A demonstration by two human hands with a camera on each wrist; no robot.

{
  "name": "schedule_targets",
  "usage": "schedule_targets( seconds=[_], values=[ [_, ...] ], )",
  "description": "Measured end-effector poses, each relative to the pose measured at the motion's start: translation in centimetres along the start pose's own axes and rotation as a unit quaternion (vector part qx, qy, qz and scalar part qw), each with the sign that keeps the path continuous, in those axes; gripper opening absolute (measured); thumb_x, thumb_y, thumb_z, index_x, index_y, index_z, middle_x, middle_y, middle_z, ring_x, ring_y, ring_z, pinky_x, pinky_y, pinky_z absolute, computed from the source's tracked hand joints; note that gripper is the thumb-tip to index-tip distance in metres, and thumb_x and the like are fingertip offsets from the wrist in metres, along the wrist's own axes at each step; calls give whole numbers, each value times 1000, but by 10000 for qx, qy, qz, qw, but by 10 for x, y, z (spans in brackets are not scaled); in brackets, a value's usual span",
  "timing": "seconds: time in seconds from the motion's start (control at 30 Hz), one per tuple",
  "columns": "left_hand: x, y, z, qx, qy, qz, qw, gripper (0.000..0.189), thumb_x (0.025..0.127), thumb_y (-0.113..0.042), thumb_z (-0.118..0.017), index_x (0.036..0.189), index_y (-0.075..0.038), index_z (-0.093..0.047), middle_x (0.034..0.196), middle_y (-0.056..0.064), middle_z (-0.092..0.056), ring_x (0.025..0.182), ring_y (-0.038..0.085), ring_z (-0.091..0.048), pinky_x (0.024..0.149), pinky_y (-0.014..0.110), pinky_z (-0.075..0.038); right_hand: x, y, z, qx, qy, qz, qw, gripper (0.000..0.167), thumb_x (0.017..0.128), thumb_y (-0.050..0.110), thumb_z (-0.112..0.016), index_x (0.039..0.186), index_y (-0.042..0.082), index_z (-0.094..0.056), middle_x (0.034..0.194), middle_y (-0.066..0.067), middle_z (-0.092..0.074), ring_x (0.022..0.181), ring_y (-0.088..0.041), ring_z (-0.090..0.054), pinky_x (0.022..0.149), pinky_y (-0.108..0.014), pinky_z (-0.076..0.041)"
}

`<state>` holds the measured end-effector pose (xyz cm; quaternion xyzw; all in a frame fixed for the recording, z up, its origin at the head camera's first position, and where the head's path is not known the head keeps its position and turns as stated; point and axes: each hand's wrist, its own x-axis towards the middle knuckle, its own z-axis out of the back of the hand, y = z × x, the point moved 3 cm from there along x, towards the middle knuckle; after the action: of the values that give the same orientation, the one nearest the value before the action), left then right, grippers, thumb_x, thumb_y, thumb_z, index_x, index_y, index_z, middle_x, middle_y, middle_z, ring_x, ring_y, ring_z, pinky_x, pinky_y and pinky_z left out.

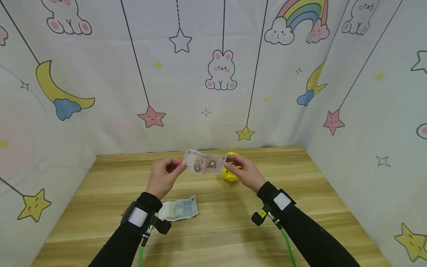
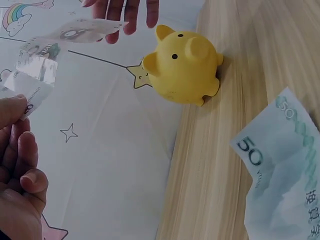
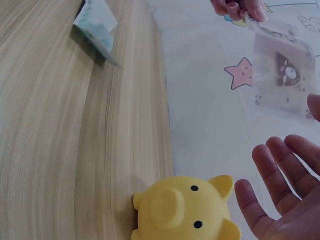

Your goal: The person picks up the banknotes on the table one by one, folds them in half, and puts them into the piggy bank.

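Two notes, one pig: my left fingers (image 2: pixel 27 150) pinch the pinkish note (image 1: pixel 203 163) above the surface (image 1: pixel 220 230), my right fingers (image 3: pixel 271 175) spread at its other end. The green note (image 1: pixel 180 210) lies below. The head view half-hides the yellow pig (image 2: pixel 182 75); the left wrist shows it whole.

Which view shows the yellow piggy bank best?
Left wrist: the piggy bank is whole and unobstructed there. Head shows it small, partly hidden by the right hand and held banknote. Right wrist shows its face closely, but the bottom edge cuts it off.
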<state>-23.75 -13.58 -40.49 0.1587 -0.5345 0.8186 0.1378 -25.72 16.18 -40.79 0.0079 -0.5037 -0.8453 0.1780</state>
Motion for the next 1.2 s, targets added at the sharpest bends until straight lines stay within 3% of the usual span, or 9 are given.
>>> schedule_targets(
  seconds=[0.3,0.5,0.7,0.83,0.93,1.1,1.2],
  values=[
    [-1,10,-23,-299,-339,299,9985,14,100,-13,-78,99,1,-75,89,12,-70,78,15,-58,71,22,-46,6,-5,0,347,-466,-111,9982,27,108,24,-66,124,2,-72,118,-14,-73,105,-28,-63,93,-37,-51],
    [-3,14,-34,-330,-576,577,9961,12,98,-11,-79,98,0,-75,88,11,-69,78,16,-57,71,22,-46,7,-7,2,560,-735,-204,9955,25,107,25,-69,110,0,-72,104,-15,-71,100,-38,-62,85,-31,-53],
    [-4,17,-37,-168,-800,548,9951,10,97,-8,-80,94,0,-74,84,10,-68,75,16,-56,68,22,-45,7,-15,5,547,-995,-432,9926,19,106,20,-70,100,3,-70,96,-10,-69,92,-27,-62,80,-30,-52],
    [-4,13,-42,368,-916,88,9951,11,96,-8,-80,90,-3,-73,82,8,-67,73,18,-58,66,24,-46,8,-17,4,599,-1043,-473,9916,17,105,19,-71,98,4,-69,95,-9,-69,90,-24,-63,78,-28,-52],
    [-3,8,-46,921,-1042,-497,9890,12,94,-6,-80,87,-4,-71,82,8,-65,72,20,-59,66,29,-49,10,-18,3,691,-1063,-530,9905,17,105,19,-71,98,4,-69,95,-9,-69,90,-24,-64,80,-30,-54],
    [-5,0,-54,1742,-1264,-1461,9656,15,89,-1,-81,85,-5,-68,83,9,-61,73,22,-59,65,37,-52,12,-16,0,880,-1068,-594,9886,19,105,20,-71,96,3,-67,93,-10,-68,90,-26,-63,88,-44,-55],
    [-7,-5,-58,2151,-1347,-1988,9466,16,87,0,-83,85,-4,-67,83,9,-60,75,24,-60,66,39,-54,14,-15,-2,962,-1080,-622,9875,20,105,20,-71,95,3,-66,91,-9,-67,90,-26,-62,88,-44,-54]
  ],
)
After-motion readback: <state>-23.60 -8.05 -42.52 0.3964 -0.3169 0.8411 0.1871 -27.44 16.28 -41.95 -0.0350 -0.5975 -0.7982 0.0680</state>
